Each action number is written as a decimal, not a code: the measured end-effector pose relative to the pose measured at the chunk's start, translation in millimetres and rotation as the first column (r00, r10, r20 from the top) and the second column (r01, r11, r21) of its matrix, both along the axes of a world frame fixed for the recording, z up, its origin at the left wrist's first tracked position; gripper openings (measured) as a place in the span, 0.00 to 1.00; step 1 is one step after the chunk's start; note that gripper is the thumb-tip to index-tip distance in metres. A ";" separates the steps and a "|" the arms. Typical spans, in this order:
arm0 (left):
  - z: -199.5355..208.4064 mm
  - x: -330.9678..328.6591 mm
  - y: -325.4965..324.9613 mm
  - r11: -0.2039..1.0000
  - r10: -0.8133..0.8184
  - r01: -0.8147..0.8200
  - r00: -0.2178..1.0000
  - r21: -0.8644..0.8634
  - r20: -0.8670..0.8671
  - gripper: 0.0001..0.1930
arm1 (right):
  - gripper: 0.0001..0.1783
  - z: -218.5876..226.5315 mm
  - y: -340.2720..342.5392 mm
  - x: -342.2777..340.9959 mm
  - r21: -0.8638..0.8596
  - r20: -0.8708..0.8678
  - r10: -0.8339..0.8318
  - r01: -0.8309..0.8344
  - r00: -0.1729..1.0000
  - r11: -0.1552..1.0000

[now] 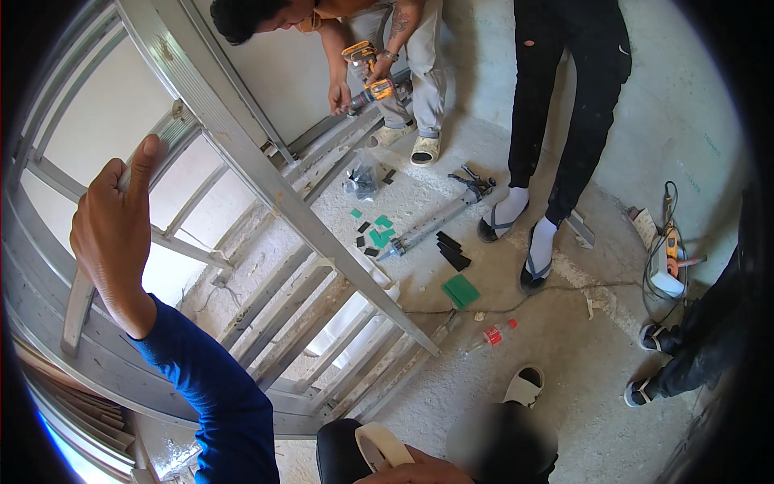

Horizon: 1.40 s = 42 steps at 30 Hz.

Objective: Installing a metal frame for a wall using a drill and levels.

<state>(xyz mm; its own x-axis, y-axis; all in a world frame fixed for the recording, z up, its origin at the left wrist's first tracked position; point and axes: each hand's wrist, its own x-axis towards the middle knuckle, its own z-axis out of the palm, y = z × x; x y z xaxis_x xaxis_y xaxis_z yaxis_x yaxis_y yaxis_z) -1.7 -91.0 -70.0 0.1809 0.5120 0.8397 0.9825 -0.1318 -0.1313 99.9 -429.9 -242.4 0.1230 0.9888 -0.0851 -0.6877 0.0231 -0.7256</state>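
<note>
At the left, my left hand (114,234), in a blue sleeve, is closed around a metal rung of an aluminium stepladder (270,194), its thumb pointing up. The ladder stands tilted across the left of the view. At the bottom edge, part of my right hand (423,471) shows, its fingers against a roll of cream masking tape (384,448). The lower part of this hand is cut off by the frame.
A person at the back handles a yellow cordless drill (375,89). On the concrete floor lie a caulking gun (439,218), green pads (460,291), black strips (453,252) and a plastic bottle (492,335). Other people's legs (564,105) stand right; a corded power tool (672,242) lies by the wall.
</note>
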 end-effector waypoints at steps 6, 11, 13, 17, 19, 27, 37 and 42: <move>-1.7 -1.6 3.2 0.998 -0.018 0.018 1.000 0.054 -0.011 0.41 | 0.12 2.2 -2.2 5.0 -0.061 -0.011 0.066 -0.066 0.998 0.996; -2.4 -1.5 3.8 0.998 -0.007 0.008 1.000 0.055 -0.021 0.40 | 0.12 -3.7 -3.9 0.5 -0.053 0.057 0.015 -0.012 0.998 0.999; 0.3 -2.6 2.3 1.000 0.008 -0.007 1.000 0.021 -0.021 0.39 | 0.12 2.0 -4.3 1.7 -0.057 0.047 0.021 -0.018 0.999 0.998; -0.4 -4.9 3.6 0.999 -0.009 0.010 1.000 0.042 -0.019 0.39 | 0.11 9.8 -2.5 5.8 -0.126 0.096 0.040 -0.027 0.995 0.992; 0.0 -5.4 4.0 0.999 -0.015 0.016 1.000 0.049 -0.019 0.39 | 0.11 9.0 -4.0 6.2 -0.117 0.142 0.050 -0.033 0.989 0.993; -1.6 -4.7 5.1 0.997 -0.024 0.026 0.999 0.074 -0.034 0.39 | 0.10 9.1 -5.2 6.4 -0.177 0.069 0.088 -0.075 0.994 0.981; -3.6 -4.4 5.7 0.995 -0.040 0.041 0.999 0.090 -0.017 0.37 | 0.10 10.5 -4.0 9.0 -0.141 0.136 0.083 -0.063 0.987 0.988; -0.5 -6.4 6.7 0.999 -0.015 0.016 0.999 0.030 -0.036 0.38 | 0.11 2.6 -3.9 5.4 -0.109 0.125 0.078 -0.064 0.989 0.992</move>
<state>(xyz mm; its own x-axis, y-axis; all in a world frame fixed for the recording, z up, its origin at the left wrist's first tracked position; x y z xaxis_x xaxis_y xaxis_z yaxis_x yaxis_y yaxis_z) -8.1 -84.3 -70.6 0.2191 0.4838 0.8473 0.9750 -0.1422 -0.1709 105.3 -433.8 -239.8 0.0696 0.9818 -0.1766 -0.5852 -0.1032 -0.8043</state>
